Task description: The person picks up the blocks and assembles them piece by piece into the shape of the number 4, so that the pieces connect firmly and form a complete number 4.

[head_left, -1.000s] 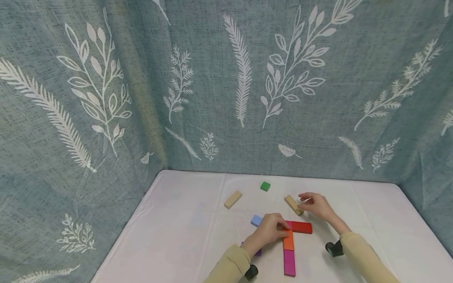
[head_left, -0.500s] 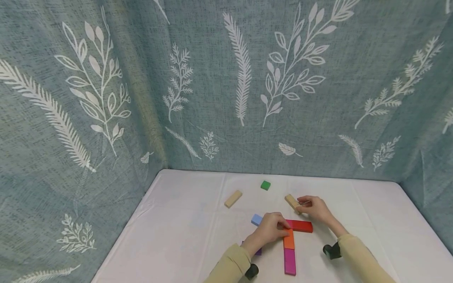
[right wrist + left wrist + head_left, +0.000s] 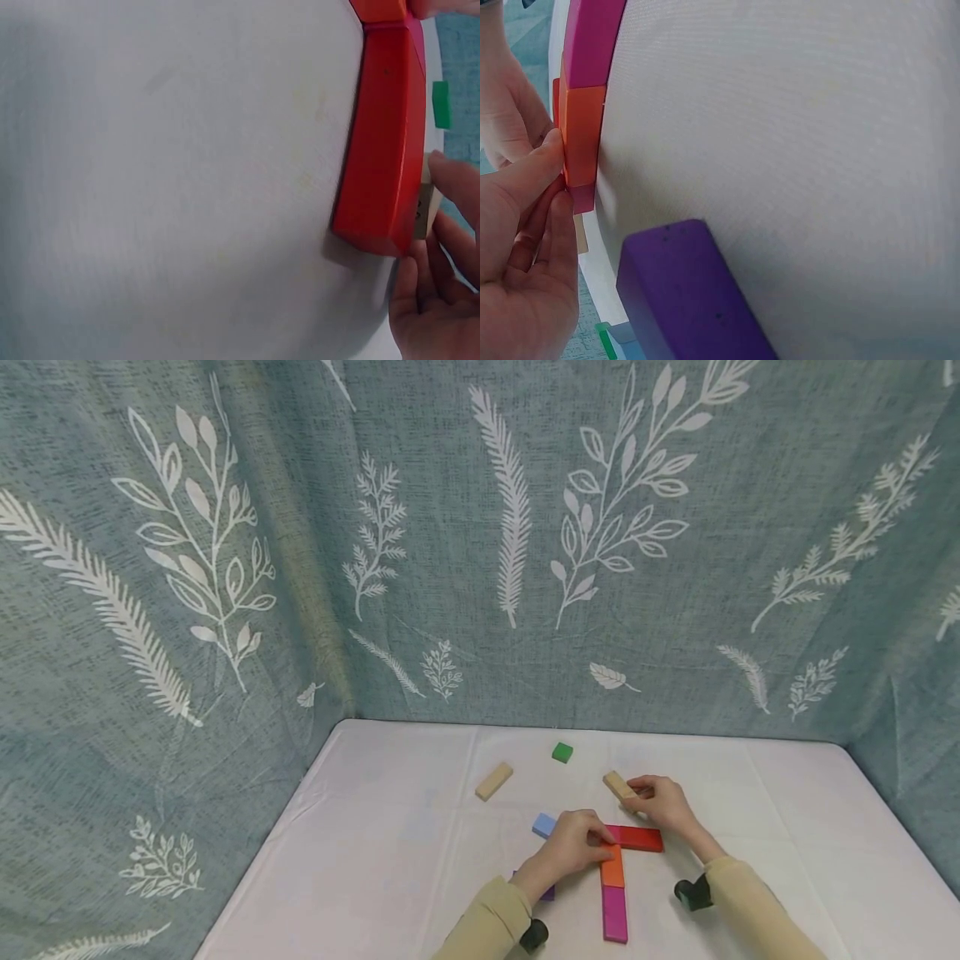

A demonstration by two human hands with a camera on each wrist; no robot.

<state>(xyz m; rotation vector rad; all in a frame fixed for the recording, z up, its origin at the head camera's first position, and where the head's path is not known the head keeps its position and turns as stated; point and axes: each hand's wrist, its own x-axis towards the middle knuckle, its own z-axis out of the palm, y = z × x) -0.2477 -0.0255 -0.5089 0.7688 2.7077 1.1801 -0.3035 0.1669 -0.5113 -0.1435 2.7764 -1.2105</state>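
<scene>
On the white-covered table, a magenta block (image 3: 614, 914), an orange block (image 3: 612, 868), a pink block (image 3: 613, 834) and a red block (image 3: 641, 838) form a T-like shape. At its junction my left hand (image 3: 576, 845) pinches the pink block, thumb tip against the orange block; the hand hides much of the pink block. My right hand (image 3: 664, 802) grips the near end of a plain wooden block (image 3: 617, 784) behind the red block. In the right wrist view, thumb and fingers lie around that wooden block (image 3: 424, 210), partly hidden by the red block (image 3: 379, 142).
A second wooden block (image 3: 494, 782) and a small green block (image 3: 562, 752) lie farther back. Close to the left hand are a light blue block (image 3: 543, 826) and a purple block (image 3: 682, 285), which the left forearm partly covers in the head view. A patterned curtain (image 3: 450, 527) surrounds the table.
My right hand has moved slightly left onto the wooden block, its fingers closing around the near end. The left hand and the T of blocks stay in place.
</scene>
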